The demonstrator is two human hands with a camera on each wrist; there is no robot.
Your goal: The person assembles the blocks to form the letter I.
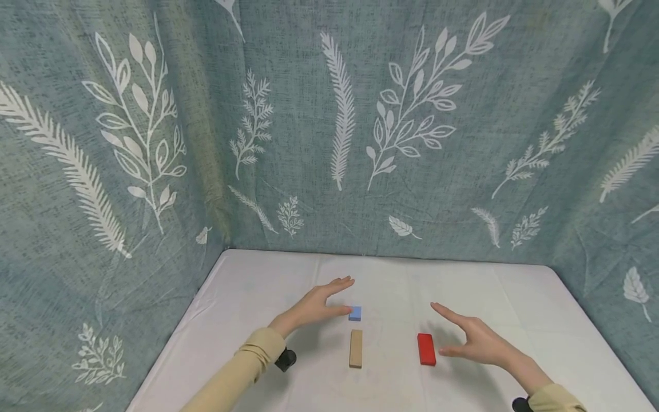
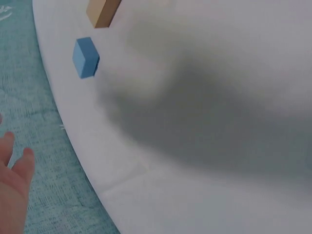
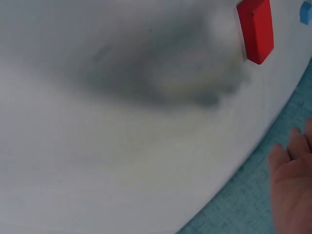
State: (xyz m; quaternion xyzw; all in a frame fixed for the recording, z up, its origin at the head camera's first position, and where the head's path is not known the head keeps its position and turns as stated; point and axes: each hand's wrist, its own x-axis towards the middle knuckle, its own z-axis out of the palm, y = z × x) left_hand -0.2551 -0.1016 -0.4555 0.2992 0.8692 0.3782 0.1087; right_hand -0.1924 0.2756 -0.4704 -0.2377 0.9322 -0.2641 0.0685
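A small blue block lies on the white table, with a longer tan wooden block nearer the person. To their right is a red rectangular block. The left hand hovers with fingers extended and holds nothing; its thumb tip overlaps the blue block's edge in the head view. In the left wrist view that hand appears apart from the blue block. Raised just right of the red block, the right hand has its thumb and fingers spread, nothing between them.
The white table has rounded far corners. Blue-green curtains with white leaf prints stand behind it and along both sides. Both hands cast shadows on the tabletop. Dark wrist cameras sit by the sleeve cuffs.
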